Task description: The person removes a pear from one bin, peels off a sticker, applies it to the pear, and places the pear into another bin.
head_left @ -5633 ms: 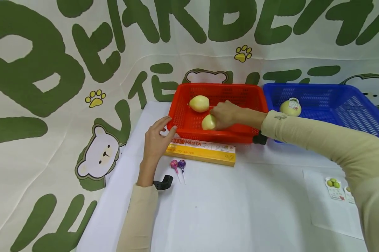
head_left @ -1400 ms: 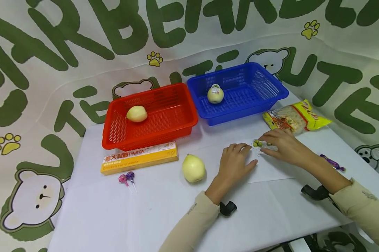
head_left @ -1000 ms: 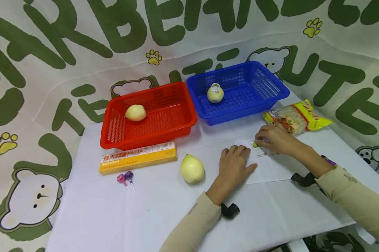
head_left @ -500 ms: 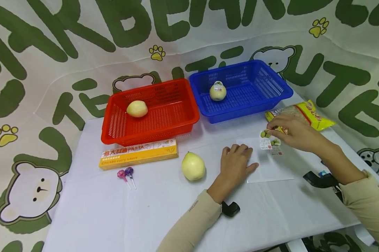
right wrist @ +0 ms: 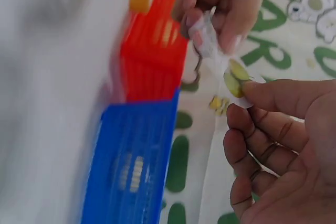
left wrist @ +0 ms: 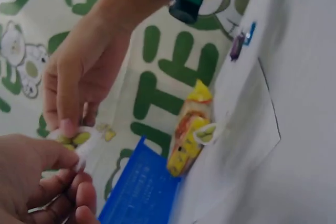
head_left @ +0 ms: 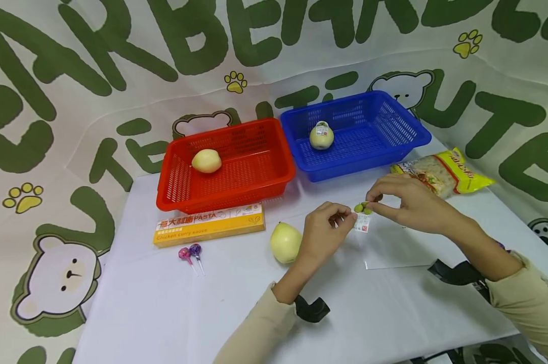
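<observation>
My right hand (head_left: 412,205) pinches the upper end of a white sticker (head_left: 362,223) printed with green fruit, between thumb and fingers. At the sticker's lower left, the thumb and index finger of my left hand (head_left: 323,233) pinch its edge. In the right wrist view, the sticker's lower part (right wrist: 206,38) looks bent near the left thumb. The sticker is held above a backing sheet (head_left: 392,253) on the table. Another fruit sticker (left wrist: 206,134) shows on that sheet in the left wrist view. A pale yellow pear (head_left: 285,243) stands just left of my left hand, partly behind it.
A red basket (head_left: 251,191) holds one pear (head_left: 207,161). Beside it, a blue basket (head_left: 360,166) holds a pear (head_left: 322,137) bearing a sticker. A pasta box (head_left: 210,225), two lollipops (head_left: 195,249) and a yellow noodle bag (head_left: 447,174) lie around.
The pear gripped earlier in the red basket now stands on the table. My right hand has lifted a sticker off the sheet; my left hand has risen from the table and pinches it too.
</observation>
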The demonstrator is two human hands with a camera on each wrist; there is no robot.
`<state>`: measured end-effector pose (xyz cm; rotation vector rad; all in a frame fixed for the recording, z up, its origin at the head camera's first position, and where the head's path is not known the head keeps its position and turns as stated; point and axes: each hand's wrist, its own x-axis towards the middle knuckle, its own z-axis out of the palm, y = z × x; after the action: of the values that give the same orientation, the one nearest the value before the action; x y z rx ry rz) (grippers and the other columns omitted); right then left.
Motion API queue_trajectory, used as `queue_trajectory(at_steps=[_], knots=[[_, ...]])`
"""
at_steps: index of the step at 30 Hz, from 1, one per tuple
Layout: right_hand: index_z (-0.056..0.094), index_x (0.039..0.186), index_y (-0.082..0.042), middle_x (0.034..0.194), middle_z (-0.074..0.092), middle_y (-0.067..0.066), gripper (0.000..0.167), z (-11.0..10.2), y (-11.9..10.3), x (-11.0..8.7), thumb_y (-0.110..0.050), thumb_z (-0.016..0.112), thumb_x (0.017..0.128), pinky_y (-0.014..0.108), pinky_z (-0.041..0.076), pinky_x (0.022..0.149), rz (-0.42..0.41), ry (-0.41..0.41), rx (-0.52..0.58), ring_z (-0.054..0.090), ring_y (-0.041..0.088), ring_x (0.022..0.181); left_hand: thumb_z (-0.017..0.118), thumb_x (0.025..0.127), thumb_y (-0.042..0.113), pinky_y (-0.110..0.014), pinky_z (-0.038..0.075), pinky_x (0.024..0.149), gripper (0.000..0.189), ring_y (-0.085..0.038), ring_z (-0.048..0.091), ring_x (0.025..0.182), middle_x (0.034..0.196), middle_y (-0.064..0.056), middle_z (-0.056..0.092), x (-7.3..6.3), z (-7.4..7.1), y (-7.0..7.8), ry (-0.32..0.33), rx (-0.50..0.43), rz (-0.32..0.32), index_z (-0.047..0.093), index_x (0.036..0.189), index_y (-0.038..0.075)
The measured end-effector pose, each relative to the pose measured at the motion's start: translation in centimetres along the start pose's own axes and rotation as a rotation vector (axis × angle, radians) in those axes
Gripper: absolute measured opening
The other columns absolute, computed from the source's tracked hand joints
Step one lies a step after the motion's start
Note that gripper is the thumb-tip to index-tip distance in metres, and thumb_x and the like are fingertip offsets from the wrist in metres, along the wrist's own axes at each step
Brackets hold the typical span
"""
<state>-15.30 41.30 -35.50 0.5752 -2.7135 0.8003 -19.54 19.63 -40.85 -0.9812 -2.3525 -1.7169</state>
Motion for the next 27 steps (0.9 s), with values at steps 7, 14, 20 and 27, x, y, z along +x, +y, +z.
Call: queue_trajectory(at_steps=[7,14,20,27], knots=[[0.073,0.111,-0.015,0.099,0.066,-0.005,0.018,3.3,-2.3,2.1,-0.018,0.073,0.093,0.026,0.042,0.075,0.128,0.062,0.201,0.054,0.012,0.091,0.074,0.092,0.022,-0.024,0.051,0.070,0.013,-0.011,0.062,0.079,0.087,0.003,0.069,-1.1,-4.4,-0.9,0.097,-0.149,-0.169,0.077,0.094,0.009],[0.075,0.093,-0.018,0.083,0.066,-0.004,0.008,6.1,-4.4,4.5,-0.025,0.072,0.094,0.029,0.041,0.069,0.178,-0.023,0.373,0.052,0.018,0.082,0.074,0.092,0.030,-0.028,0.051,0.071,0.020,-0.018,0.062,0.078,0.086,0.000,0.070,-2.5,-8.3,-1.4,0.123,-0.186,-0.231,0.077,0.096,0.011],[0.074,0.090,-0.016,0.080,0.063,-0.003,0.006,8.1,-5.7,5.6,-0.022,0.073,0.093,0.029,0.041,0.069,0.178,-0.100,0.448,0.053,0.020,0.080,0.075,0.091,0.032,-0.027,0.053,0.069,0.019,-0.018,0.065,0.076,0.081,0.000,0.070,-4.3,-10.7,-2.6,0.119,-0.152,-0.276,0.079,0.099,0.015],[0.073,0.090,-0.013,0.081,0.064,-0.003,0.007,10.9,-5.7,5.9,-0.018,0.073,0.093,0.031,0.043,0.070,0.223,-0.135,0.464,0.054,0.020,0.079,0.076,0.091,0.020,-0.025,0.053,0.057,0.014,-0.021,0.064,0.063,0.068,-0.002,0.068,-5.5,-11.5,-4.2,0.103,-0.106,-0.230,0.078,0.096,0.007]])
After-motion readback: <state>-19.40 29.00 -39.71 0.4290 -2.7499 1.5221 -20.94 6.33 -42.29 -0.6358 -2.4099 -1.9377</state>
